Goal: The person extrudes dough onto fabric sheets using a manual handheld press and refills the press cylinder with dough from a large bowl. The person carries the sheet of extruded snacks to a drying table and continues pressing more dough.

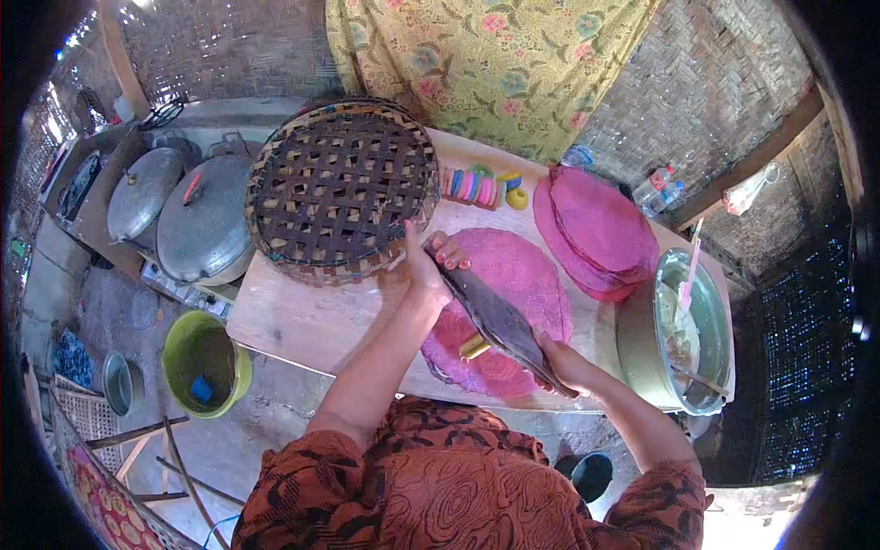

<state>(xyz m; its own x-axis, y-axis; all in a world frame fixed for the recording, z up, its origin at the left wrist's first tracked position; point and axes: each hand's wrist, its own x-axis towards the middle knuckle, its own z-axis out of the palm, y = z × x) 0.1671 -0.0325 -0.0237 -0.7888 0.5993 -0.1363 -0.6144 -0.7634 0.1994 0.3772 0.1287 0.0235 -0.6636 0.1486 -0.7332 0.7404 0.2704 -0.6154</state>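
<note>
My left hand [431, 266] and my right hand [564, 364] grip opposite ends of a dark, flat, thin-edged piece [500, 321]. It is tilted, and its exact kind does not show. Beneath it on the table lies a round pink sheet [513, 261] of fine mesh-like texture, partly covered by the piece and my hands. A small yellow bundle [474, 347] rests on the sheet. Close to my left hand is a round woven bamboo tray [344, 188] with a dark open lattice.
Right of the table [293, 316] stand a stack of pink sheets [600, 229] and a large basin [637, 344] with a pink-handled utensil. Colourful rolls [472, 187] sit behind. Lidded pots [206, 220] are at left, with a green bucket [240, 367] on the floor.
</note>
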